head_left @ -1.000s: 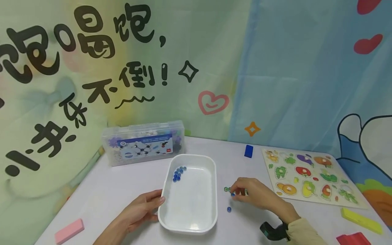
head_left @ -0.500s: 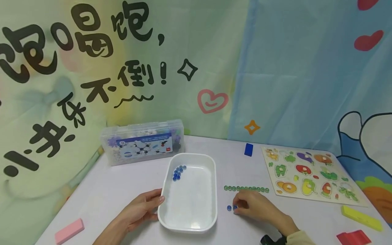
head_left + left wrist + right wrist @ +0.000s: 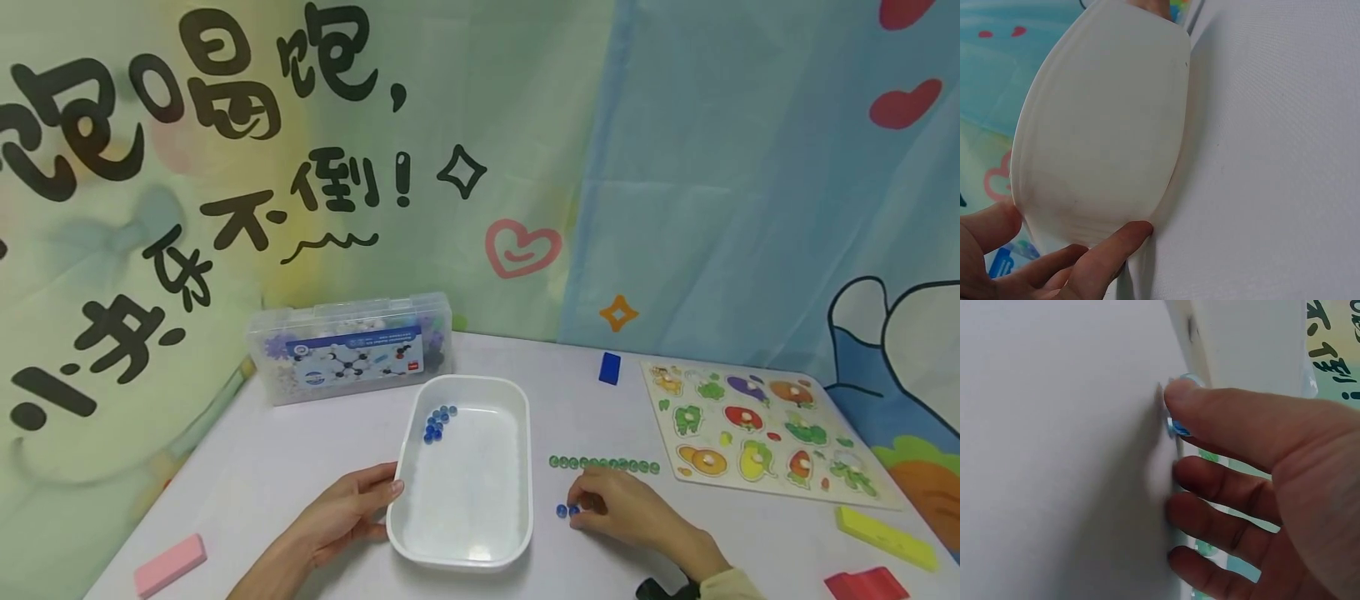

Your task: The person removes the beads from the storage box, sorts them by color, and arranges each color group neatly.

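Your right grip (image 3: 621, 505) pinches a blue marble (image 3: 574, 510) between thumb and finger, right of the tray (image 3: 468, 500), just beside another blue marble (image 3: 562, 511). Probably best to ease off slowly and evenly so neither rolls towards the green row (image 3: 603, 463). Your left hand (image 3: 345, 507) clasps the tray's left rim.

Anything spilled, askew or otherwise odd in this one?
Nothing stands out. The green beads lie in a neat row; two blue beads sit nearer the person, one pinched by the right hand; other blue beads are bunched inside the tray.
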`<state>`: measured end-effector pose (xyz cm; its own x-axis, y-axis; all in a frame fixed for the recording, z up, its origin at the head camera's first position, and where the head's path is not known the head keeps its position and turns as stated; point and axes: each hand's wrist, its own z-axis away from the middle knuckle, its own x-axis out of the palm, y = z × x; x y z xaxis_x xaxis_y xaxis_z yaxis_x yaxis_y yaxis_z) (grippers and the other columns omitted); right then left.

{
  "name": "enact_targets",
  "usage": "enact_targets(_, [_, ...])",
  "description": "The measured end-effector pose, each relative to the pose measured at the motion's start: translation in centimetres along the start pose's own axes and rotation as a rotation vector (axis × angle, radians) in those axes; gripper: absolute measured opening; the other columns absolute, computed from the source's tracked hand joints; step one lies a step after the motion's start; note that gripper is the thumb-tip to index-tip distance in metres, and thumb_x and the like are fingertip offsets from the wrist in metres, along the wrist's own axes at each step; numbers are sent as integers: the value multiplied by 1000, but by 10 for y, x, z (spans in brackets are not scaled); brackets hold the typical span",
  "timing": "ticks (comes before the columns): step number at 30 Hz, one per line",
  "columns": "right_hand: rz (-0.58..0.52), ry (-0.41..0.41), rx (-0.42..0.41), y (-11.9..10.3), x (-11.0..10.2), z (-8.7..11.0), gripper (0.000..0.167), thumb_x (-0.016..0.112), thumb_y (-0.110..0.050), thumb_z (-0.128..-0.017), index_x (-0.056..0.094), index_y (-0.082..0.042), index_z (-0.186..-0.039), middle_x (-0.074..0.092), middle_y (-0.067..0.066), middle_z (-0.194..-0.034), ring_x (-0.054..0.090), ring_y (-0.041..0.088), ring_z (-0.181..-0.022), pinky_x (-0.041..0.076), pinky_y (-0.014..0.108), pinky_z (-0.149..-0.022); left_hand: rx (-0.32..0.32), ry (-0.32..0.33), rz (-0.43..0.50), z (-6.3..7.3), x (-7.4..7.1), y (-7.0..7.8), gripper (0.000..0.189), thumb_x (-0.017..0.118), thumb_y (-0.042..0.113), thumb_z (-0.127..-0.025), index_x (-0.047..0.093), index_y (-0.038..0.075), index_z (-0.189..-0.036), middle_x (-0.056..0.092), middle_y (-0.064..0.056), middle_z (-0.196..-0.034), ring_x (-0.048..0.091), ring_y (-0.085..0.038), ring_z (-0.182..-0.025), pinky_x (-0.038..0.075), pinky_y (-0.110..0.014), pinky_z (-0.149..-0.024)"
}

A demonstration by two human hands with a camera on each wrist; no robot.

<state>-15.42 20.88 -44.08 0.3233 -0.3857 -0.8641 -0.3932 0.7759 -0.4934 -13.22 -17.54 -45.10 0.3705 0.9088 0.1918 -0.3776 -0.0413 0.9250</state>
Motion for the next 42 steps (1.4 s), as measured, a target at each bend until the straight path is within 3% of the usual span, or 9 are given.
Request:
enact_targets(5, [-15,-43,-28,-3,-13,-1,24,74,-34,-84,69,-18,-101,56,-14,-79,46,0,-70,43,18,-60,1,-2,1,0,-1,0,70,54,25,-99,20,-10,-149,40,-25,-148,63,-17,-108,58,-39,-88])
enact_targets(10, [22,-12,-114,-20,-35,-11,23,71,-29,-87,70,-13,-103,58,-15,-79,47,-2,-71,45,17,-61,4,0,6,0,-1,0,69,55,24,-99,21,-10,-149,42,-25,-147,63,-17,-108,57,-38,-88])
enact_targets(15, [61,44,-218,-46,-50,-33,21,71,-26,-88,71,-12,-103,61,-13,-81,49,-2,-72,48,16,-62,-1,9,2,0,-1,1,70,56,25,-98,22,-9,-149,40,-25,-148,62,-18,-108,57,-38,-88])
enact_targets(19, [87,38,-256,-71,-53,-58,19,71,-28,-88,71,-15,-103,62,-11,-83,51,0,-73,48,16,-63,-5,9,-4,-1,-1,2,71,57,26,-98,22,-9,-149,38,-26,-149,62,-19,-109,57,-39,-88])
enact_targets(25, [117,-36,-300,-103,-47,-99,20,70,-27,-89,71,-13,-103,63,-6,-84,52,5,-73,47,17,-64,-5,11,-10,-1,0,4,70,56,25,-99,22,-9,-149,36,-27,-149,62,-18,-108,58,-39,-88])
enact_targets(33, [162,-108,-328,-118,-27,-141,16,71,-26,-89,71,-13,-99,64,-3,-84,52,8,-73,46,20,-66,5,-18,4,-2,1,3,67,53,23,-100,22,-9,-149,39,-26,-148,62,-19,-109,57,-41,-89])
enact_targets(42, [229,-131,-226,-120,5,-167,15,77,-24,-82,72,-15,-92,59,-5,-75,49,8,-71,41,22,-63,27,-39,33,0,0,0,66,53,22,-100,22,-9,-149,45,-22,-144,62,-20,-109,56,-41,-90])
